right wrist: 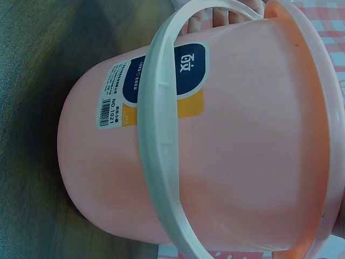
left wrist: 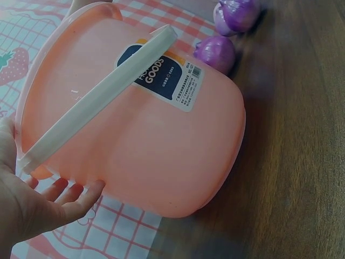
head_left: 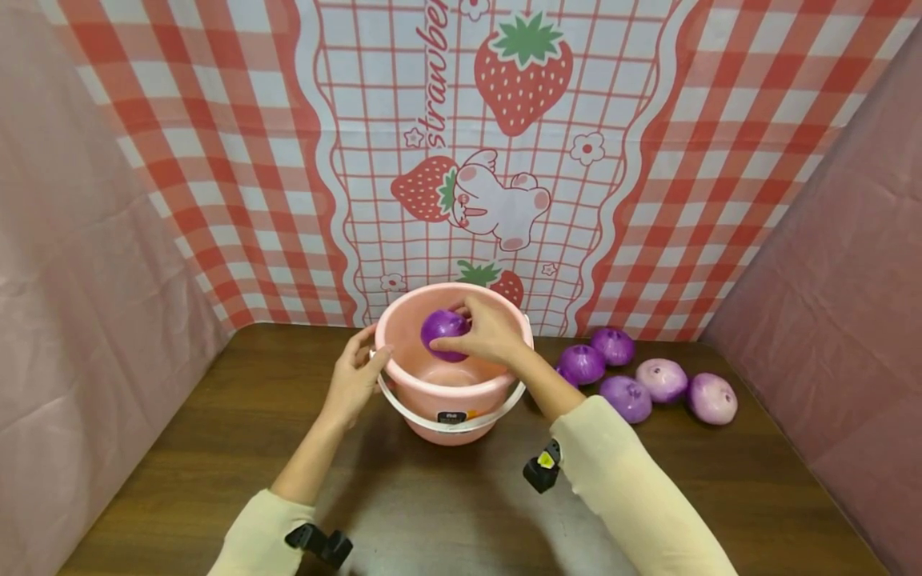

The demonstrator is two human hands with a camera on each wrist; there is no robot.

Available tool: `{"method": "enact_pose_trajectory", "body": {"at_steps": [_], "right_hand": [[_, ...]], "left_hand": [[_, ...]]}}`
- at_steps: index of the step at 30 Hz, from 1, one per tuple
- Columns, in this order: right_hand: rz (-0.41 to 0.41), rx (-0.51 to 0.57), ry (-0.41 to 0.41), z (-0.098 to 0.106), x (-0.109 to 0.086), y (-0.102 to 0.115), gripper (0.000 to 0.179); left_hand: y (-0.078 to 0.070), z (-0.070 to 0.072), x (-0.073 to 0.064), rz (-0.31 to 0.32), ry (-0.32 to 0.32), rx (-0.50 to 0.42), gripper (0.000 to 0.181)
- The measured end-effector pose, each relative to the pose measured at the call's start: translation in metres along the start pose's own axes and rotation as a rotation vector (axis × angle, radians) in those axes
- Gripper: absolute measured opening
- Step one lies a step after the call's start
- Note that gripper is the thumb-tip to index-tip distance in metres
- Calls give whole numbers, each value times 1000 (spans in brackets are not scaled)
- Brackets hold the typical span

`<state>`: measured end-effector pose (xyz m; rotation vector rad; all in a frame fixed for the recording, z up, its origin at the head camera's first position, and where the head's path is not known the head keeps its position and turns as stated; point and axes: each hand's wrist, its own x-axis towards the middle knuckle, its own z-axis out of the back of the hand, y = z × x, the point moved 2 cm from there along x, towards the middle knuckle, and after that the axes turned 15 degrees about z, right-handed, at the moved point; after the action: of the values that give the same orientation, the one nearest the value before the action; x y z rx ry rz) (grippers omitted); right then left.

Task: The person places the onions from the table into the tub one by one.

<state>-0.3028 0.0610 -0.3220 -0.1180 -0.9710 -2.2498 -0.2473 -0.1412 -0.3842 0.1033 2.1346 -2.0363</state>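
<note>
A pink plastic bucket (head_left: 425,404) stands upright on the table, its white handle (head_left: 446,428) hanging down across the front. My left hand (head_left: 350,384) grips the bucket's left side, thumb at the rim and fingers under the handle joint against the outer wall. Inside the bucket's mouth, my right hand (head_left: 490,330) holds a purple onion (head_left: 441,332) between thumb and fingers, above the bucket floor. In the right wrist view the bucket wall hides the right hand and the onion; the left hand's fingers (right wrist: 221,17) show behind the handle.
Several purple onions lie right of the bucket, among them a dark one (head_left: 613,346) at the back and a paler one (head_left: 712,398) furthest right. The wooden table (head_left: 216,448) ends at a strawberry-print checked cloth (head_left: 252,200). Pink curtains (head_left: 828,320) hang at both sides.
</note>
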Motion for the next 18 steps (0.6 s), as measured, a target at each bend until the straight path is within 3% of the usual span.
{"method": "enact_pose_trajectory", "body": {"at_steps": [18], "right_hand": [[64,-95,99,-5,6,-2,60]], "left_hand": [[1,0,1,-6,7,-5,51]]}}
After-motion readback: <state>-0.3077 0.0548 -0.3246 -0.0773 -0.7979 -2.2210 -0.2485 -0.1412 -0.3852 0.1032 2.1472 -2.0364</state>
